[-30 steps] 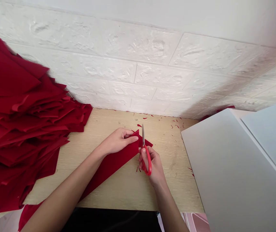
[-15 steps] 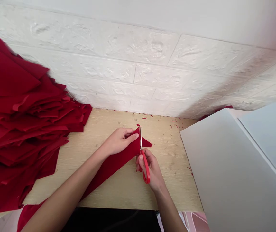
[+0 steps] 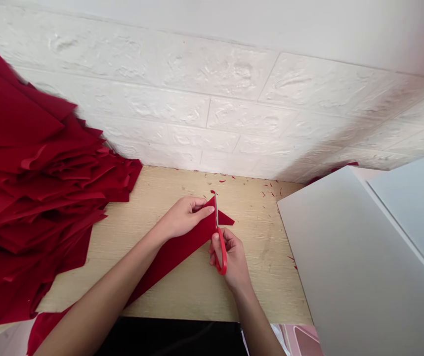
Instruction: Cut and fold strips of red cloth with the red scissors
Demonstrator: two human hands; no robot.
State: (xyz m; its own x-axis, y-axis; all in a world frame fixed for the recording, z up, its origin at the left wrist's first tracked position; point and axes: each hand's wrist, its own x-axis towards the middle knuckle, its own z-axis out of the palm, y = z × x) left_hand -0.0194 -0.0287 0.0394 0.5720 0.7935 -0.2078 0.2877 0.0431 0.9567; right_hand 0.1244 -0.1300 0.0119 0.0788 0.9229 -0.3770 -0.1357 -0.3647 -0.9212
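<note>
Left hand (image 3: 183, 216) grips the red felt strip (image 3: 175, 249) mid-frame; right hand (image 3: 231, 258) has squeezed the scissors (image 3: 217, 231) closed, severing the tip (image 3: 227, 218).

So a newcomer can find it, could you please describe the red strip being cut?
On the wooden table, right of the red pile, one long red strip lies flat. It alone is held by the left hand and met by scissors.

No text, label, brand, number or sign can be read anywhere: the red plastic-handled scissors (image 3: 221, 244), the long red felt strip (image 3: 175, 249), the heap of red felt sheets (image 3: 30, 188), the white embossed brick-pattern wall (image 3: 212, 99) and the flat grey boards (image 3: 363, 257) all show plain, unmarked surfaces
</note>
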